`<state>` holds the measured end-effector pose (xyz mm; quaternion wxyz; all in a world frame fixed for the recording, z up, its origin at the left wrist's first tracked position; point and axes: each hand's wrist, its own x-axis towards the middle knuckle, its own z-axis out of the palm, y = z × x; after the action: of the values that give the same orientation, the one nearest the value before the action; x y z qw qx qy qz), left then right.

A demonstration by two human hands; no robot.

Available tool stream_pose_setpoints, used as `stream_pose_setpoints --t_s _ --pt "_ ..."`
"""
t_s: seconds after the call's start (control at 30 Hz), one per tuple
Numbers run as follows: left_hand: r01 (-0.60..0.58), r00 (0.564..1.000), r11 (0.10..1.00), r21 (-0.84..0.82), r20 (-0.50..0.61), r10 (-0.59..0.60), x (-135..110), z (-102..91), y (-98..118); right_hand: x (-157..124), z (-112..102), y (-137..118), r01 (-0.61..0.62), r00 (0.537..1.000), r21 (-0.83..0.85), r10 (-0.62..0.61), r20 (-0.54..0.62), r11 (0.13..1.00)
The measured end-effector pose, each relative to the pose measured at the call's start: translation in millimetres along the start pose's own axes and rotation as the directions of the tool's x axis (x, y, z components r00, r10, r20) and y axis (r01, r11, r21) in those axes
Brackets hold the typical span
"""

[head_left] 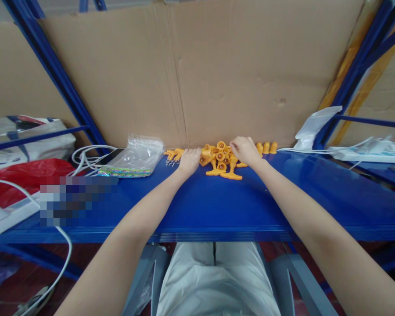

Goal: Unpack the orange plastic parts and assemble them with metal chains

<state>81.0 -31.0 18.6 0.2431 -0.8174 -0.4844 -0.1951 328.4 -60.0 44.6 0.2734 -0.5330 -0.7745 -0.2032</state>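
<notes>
On the blue shelf sits a pile of orange plastic corkscrew parts (220,156), with T-shaped handles and hollow caps whose open ends face me. My left hand (190,160) is curled down at the pile's left side, beside several orange corkscrews (174,154) with metal spirals showing. My right hand (244,149) is closed, with bent fingers at the pile's right edge. What either hand holds, if anything, is hidden by the fingers. To the right of that hand, several orange caps (266,148) stand upright in a row.
Clear plastic bags (136,156) lie left of the parts. White cables (85,158), a red bag (29,177) and a blurred object (75,199) are farther left. Cardboard (217,74) closes off the back. A white plastic piece (316,125) leans at the right post.
</notes>
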Motion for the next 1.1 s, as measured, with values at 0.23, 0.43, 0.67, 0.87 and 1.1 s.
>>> stream_pose_setpoints --t_s 0.23,0.43,0.67,0.87,1.1 --pt "-0.02 1.0 0.999 0.034 0.024 0.019 1.0 -20.4 8.7 5.0 2.3 -37.0 0.141 0.981 0.188 -0.163 0.107 0.972" --pt "-0.008 0.998 0.999 0.036 0.064 0.006 0.6 -30.7 13.6 5.3 1.9 -44.4 -0.027 0.993 0.331 -0.014 0.12 0.943" --pt "-0.038 0.998 0.999 0.013 0.041 0.037 -0.9 -33.3 17.2 10.2 5.7 -42.9 -0.24 0.971 0.664 0.18 0.16 0.708" --pt "-0.081 0.997 0.996 0.043 0.018 0.081 -0.8 -26.7 16.2 14.6 10.5 -38.4 -0.332 0.943 0.767 0.182 0.278 0.55" --pt "-0.174 0.983 0.985 0.003 -0.052 0.173 0.7 -17.2 6.8 16.9 25.1 -31.8 -0.228 0.973 0.751 0.119 0.197 0.62"
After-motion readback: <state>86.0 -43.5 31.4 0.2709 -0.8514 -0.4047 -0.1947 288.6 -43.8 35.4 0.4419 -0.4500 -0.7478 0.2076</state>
